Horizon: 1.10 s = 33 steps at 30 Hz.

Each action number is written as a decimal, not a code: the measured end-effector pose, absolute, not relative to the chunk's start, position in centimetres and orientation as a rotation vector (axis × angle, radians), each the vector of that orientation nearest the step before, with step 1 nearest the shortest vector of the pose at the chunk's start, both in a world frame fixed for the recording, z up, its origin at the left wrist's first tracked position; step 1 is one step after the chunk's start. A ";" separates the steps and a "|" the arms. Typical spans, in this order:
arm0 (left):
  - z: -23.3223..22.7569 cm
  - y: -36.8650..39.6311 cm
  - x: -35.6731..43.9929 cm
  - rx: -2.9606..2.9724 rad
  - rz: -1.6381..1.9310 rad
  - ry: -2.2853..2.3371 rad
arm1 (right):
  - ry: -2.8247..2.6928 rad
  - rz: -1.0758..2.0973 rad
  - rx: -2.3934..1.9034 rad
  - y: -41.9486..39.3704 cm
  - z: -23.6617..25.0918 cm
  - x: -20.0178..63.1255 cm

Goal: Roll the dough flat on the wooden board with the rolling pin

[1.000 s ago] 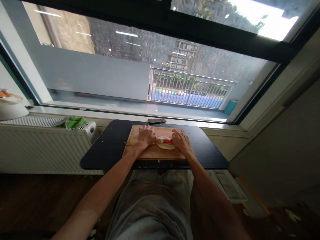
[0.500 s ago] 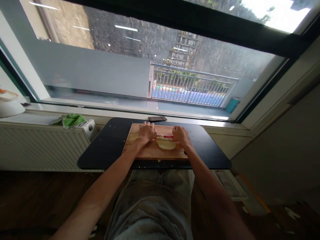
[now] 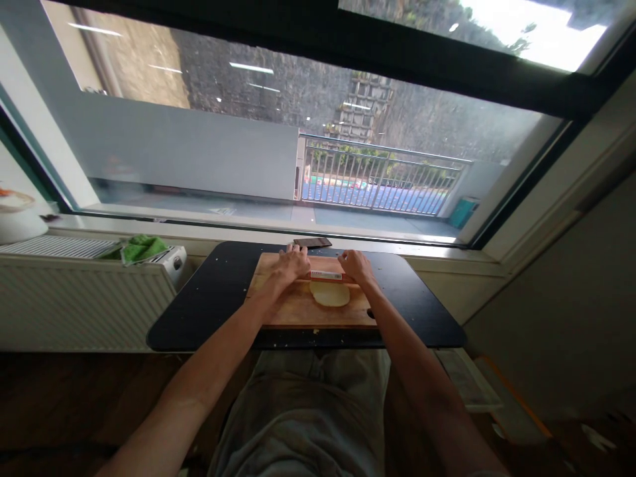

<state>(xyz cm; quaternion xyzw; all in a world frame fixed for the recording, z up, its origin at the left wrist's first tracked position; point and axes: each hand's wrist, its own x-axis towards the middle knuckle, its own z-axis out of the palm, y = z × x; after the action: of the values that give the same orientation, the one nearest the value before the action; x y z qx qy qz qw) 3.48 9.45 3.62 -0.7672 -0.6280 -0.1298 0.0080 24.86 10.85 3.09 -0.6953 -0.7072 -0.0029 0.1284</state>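
A flat pale disc of dough lies on a wooden board that rests on a small black table. Across the far edge of the dough sits a roller with a red and white wrap. My left hand presses on its left end, and my right hand presses on its right end, fingers extended over it. Most of the roller is hidden under my hands.
A dark phone lies at the table's far edge by the window sill. To the left stands a white radiator with a green cloth and a white bowl on top. The window fills the background.
Both hands have pushed the roller away from me, from the middle of the dough to its far edge. More of the dough now shows in front of the roller.
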 end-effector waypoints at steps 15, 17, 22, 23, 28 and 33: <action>2.4 6.2 2.6 -2.615 -0.145 -1.837 | -2.190 -0.068 -2.033 6.6 2.7 25.1; 2.3 5.4 2.4 -2.611 -0.172 -1.823 | -2.172 -0.083 -2.045 5.6 2.4 25.0; 2.8 3.3 2.5 -2.543 -0.202 -1.884 | -2.152 -0.204 -2.017 3.3 1.7 24.1; 2.9 2.9 2.6 -2.531 -0.203 -1.882 | -2.173 -0.240 -2.003 2.9 1.7 23.8; 3.0 2.2 2.9 -2.441 -0.278 -1.908 | -2.243 -0.331 -1.999 2.4 2.2 22.5; 2.6 3.5 3.1 -2.373 -0.367 -1.902 | -2.185 -0.251 -2.060 4.2 2.6 22.0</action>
<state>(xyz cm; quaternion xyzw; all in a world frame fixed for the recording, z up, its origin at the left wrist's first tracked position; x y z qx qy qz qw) 3.08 3.53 2.63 -0.7741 -0.6205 -0.1197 0.0391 21.99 4.21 2.58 -0.6821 -0.7237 -0.0833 0.0639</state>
